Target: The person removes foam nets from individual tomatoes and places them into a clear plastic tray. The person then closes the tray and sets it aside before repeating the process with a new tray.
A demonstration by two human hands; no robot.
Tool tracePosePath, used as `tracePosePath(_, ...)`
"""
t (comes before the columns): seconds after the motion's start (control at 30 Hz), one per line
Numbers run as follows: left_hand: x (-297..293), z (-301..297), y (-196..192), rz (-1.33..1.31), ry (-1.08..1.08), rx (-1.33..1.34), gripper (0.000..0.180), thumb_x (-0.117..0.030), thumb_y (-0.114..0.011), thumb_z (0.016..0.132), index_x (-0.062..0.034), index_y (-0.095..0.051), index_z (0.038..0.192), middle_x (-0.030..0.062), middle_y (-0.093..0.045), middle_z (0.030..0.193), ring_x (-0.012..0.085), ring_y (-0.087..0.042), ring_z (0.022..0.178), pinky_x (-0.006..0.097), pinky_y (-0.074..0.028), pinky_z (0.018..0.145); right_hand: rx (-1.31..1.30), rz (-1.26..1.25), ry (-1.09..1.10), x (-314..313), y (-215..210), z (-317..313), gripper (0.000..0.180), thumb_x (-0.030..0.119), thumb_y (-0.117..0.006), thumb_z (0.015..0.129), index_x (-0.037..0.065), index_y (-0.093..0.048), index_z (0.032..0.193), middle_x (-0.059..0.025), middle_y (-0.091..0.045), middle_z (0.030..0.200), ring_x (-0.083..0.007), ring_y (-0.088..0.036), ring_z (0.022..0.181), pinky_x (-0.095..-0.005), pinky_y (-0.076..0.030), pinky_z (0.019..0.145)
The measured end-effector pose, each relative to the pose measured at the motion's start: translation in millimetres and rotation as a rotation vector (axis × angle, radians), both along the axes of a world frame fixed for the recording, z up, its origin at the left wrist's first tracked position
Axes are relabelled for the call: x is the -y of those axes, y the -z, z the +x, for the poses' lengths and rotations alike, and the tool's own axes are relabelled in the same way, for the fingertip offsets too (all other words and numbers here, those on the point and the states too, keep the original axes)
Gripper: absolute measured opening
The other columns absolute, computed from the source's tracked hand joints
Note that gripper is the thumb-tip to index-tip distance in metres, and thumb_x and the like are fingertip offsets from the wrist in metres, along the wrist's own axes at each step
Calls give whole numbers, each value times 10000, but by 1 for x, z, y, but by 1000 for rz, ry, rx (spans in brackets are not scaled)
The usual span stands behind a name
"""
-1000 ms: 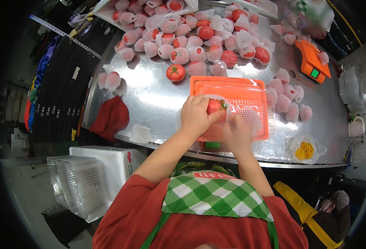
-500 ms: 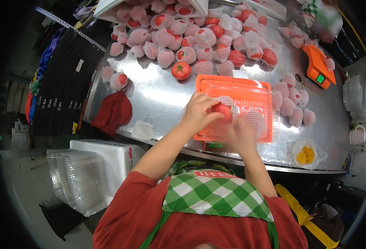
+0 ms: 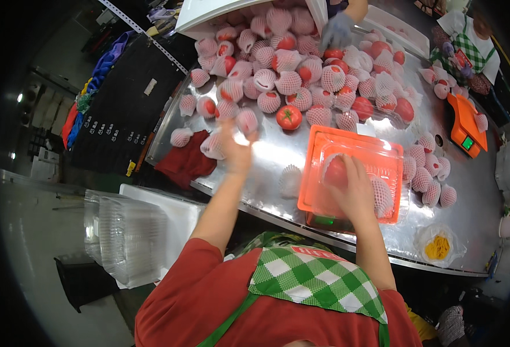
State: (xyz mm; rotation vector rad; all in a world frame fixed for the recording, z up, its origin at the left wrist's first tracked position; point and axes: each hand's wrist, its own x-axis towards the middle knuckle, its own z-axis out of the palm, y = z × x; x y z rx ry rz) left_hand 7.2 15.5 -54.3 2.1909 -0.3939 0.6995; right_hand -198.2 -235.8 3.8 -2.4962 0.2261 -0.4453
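Note:
My right hand point(image 3: 352, 188) is closed over a red tomato point(image 3: 335, 172) partly wrapped in a white foam net. It holds the tomato in a clear plastic box point(image 3: 376, 161) on the orange tray point(image 3: 314, 196) of a scale; beside that hand sits another netted tomato point(image 3: 381, 196). My left hand point(image 3: 237, 151), smeared by motion, reaches over the table at left with fingers apart and nothing visible in it. Close to its fingertips is a netted tomato point(image 3: 247, 121), and another netted one point(image 3: 212, 145) lies beside the wrist. A bare tomato point(image 3: 289, 117) rests between the hands, farther back.
Netted tomatoes pile up before a tipped white foam box point(image 3: 203, 17). A co-worker's gloved hand point(image 3: 337, 32) touches the pile. Around lie a dark red cloth point(image 3: 188, 165), an empty foam net point(image 3: 290, 181), yellow bands point(image 3: 438, 247) in a bag, and another orange scale point(image 3: 466, 124).
My left hand has left the tomato at the box and swung left and away toward the pile. My right hand has taken over that tomato. A co-worker's gloved hand has appeared at the back.

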Motion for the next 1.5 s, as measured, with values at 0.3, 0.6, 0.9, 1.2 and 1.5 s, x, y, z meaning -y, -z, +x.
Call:
tracePosePath(0.3,-146,36,114,423,-710,-676,746,-624,-517,881,-248,-317,1494,131,-237,1571,423,-203,1423,582,-191,1131,-43,26,39,-3,-3,0,805,196,-817,668,71,-447,1372,-224,-505,1294,-393,-554,1140,-450,-486,922)
tracePosePath(0.6,-141,38,114,490,-714,-661,679,-519,-567,893,-269,-340,1483,117,-256,1564,418,-206,1424,588,-195,1128,-58,16,67,-1,1,0,874,149,-822,631,4,-409,1387,-232,-510,1282,-396,-542,1148,-437,-474,944)
tracePosePath(0.9,-146,38,119,480,-702,-630,685,-527,-584,876,-234,-383,1462,135,-280,1550,426,-214,1419,584,-205,1125,-66,-4,74,-2,-3,1,902,140,-837,613,-3,-403,1391,-232,-511,1275,-401,-545,1138,-438,-479,934)
tracePosePath(1.2,-147,37,121,504,-700,-631,672,-509,-586,878,-238,-386,1460,127,-278,1553,422,-218,1417,587,-210,1121,-68,-19,75,-2,-7,2,864,160,-842,622,18,-440,1374,-213,-516,1279,-382,-556,1131,-432,-486,921)
tracePosePath(1.5,-146,38,119,481,-698,-627,659,-492,-601,872,-233,-404,1445,130,-299,1542,427,-232,1409,593,-214,1116,-41,-30,72,-2,-4,1,846,188,-847,625,37,-466,1365,-198,-519,1286,-371,-561,1133,-426,-487,923)
